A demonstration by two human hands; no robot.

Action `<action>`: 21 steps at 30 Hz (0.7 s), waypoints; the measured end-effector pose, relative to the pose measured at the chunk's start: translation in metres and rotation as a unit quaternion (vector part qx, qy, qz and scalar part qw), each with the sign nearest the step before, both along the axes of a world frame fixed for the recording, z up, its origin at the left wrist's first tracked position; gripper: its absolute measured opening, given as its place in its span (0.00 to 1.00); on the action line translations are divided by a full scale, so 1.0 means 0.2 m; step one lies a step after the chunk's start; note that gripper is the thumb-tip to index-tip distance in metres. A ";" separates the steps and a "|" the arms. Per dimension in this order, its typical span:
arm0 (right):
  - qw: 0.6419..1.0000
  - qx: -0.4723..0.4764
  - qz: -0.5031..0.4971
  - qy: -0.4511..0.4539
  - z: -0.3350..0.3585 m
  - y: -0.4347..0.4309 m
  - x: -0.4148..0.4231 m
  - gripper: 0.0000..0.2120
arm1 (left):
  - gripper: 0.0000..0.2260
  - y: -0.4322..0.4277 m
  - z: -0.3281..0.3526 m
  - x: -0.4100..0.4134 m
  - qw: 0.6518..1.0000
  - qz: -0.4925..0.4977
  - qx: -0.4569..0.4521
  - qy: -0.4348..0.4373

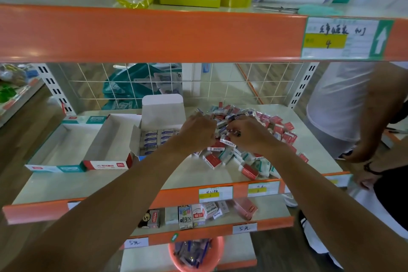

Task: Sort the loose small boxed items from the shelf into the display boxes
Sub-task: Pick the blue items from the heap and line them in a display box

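A heap of small red, white and teal boxed items [249,146] lies on the middle shelf, right of centre. My left hand [198,128] reaches into the heap's left side with fingers curled over the boxes. My right hand [245,133] pinches a small white boxed item [227,140] with a barcode. Three display boxes stand at the left. The blue one [162,112] with its lid up holds rows of white items. The red one [106,161] and the teal one [55,168] look bare inside.
The orange shelf edge [154,33] above hangs close over the work area. A wire grid [220,81] backs the shelf. Another person [353,106] stands at the right, an arm hanging by the shelf corner. Lower shelves hold more small boxes [198,214] and a pink basket [194,254].
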State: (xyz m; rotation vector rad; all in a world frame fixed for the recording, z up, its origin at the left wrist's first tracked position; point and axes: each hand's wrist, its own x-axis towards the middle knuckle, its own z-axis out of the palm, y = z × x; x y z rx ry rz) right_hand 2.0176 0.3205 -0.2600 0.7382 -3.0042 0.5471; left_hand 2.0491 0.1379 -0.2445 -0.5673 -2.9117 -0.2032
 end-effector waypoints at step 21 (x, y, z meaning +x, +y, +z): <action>0.980 -0.201 0.005 0.017 0.12 -0.16 0.07 0.12 | 0.12 -0.13 0.07 0.05 0.965 0.091 0.230 -0.085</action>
